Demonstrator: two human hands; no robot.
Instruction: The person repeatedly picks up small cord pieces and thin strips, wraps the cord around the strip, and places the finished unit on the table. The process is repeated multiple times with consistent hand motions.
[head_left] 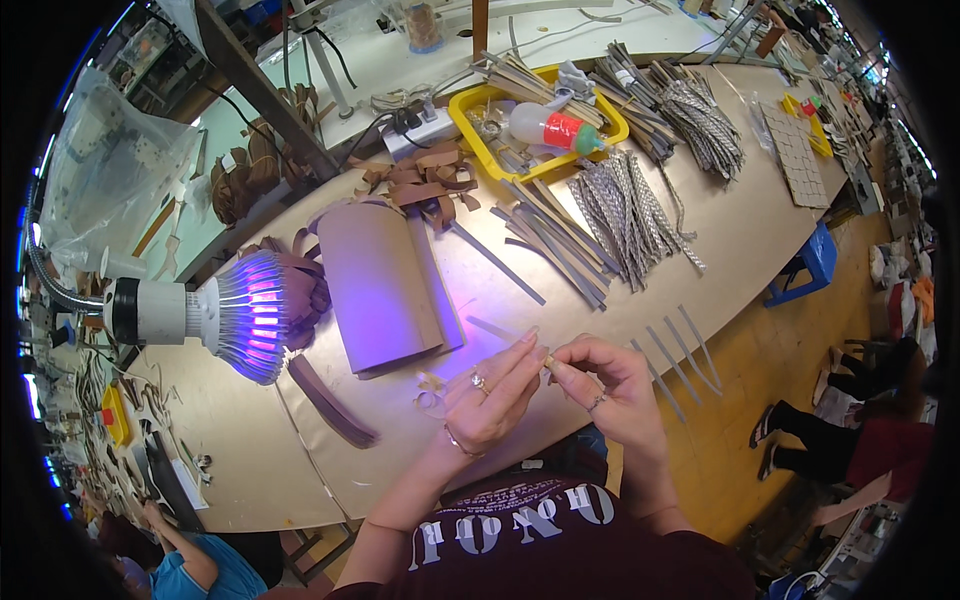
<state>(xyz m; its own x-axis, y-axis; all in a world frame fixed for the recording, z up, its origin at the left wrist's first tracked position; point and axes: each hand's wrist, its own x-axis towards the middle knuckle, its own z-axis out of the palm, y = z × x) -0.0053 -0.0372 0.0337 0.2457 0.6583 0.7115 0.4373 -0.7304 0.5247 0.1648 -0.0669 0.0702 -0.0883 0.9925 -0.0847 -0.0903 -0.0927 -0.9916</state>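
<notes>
Dark shirt (560,545) filled lower centre. Left hand (485,408) had a narrow grip, couldn't tell on what. Right hand (615,385) pinched a small pale piece (547,366) just below frame centre. Looked like fine fingertip work; next move probably called for steady pinch.
</notes>
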